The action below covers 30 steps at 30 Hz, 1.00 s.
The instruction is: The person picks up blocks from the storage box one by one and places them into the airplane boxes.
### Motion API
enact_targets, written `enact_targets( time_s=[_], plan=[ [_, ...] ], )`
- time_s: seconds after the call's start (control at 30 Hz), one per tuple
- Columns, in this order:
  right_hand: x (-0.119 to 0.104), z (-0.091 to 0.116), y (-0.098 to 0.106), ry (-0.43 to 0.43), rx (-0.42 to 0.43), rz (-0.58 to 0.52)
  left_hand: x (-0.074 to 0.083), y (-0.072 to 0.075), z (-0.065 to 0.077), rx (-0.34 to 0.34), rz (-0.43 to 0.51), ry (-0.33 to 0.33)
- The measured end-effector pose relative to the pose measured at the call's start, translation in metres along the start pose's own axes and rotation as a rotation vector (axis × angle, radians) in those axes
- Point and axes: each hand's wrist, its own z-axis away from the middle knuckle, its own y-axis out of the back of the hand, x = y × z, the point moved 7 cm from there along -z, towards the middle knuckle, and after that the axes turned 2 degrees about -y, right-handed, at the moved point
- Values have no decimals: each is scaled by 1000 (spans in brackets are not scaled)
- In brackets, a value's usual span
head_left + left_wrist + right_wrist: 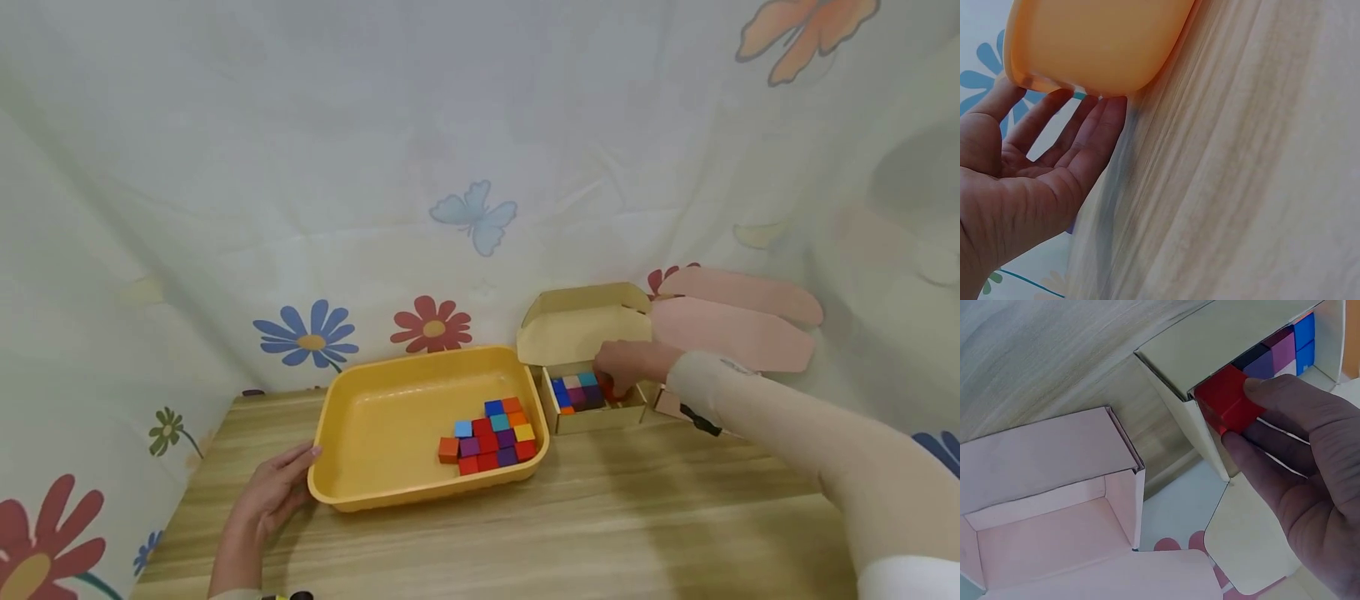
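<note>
Inside the cream cardboard box (600,422), my right hand (630,364) pinches a red cube (1222,400) between thumb and fingers. The cube is at the end of the box, beside purple cubes (1257,365) and blue cubes (1304,332). My left hand (276,490) is at the left end of the yellow tray (375,500), its thumb at the rim and its fairly straight fingers touching the outer wall (1104,56). Several loose cubes (487,442), in red, orange, purple, blue and yellow, lie toward the tray's right end.
A pink cardboard box (1047,462) with its lid (727,329) raised stands right of the cream box. The cream box's lid (585,329) leans up toward the flowered curtain (480,125) behind the wooden table (450,550). The tray's right side stands close to the cream box.
</note>
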Motion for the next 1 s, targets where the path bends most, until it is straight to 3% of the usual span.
enact_targets(
  time_s=[0.2,0.33,0.6,0.73,1.0],
  plan=[
    [-4,-9,2,42,-11,47,2,1,0,2,-2,-4],
    [-7,-8,2,-15,-34,34,1,1,0,1,12,-3],
    [-2,-10,-6,-10,63,-71,2,2,-2,-2,24,-4],
    [-3,-8,-4,19,111,-62,3,2,-2,-1,11,-5],
    [-2,-11,-11,19,120,-40,0,2,-2,-12,31,5]
  ],
)
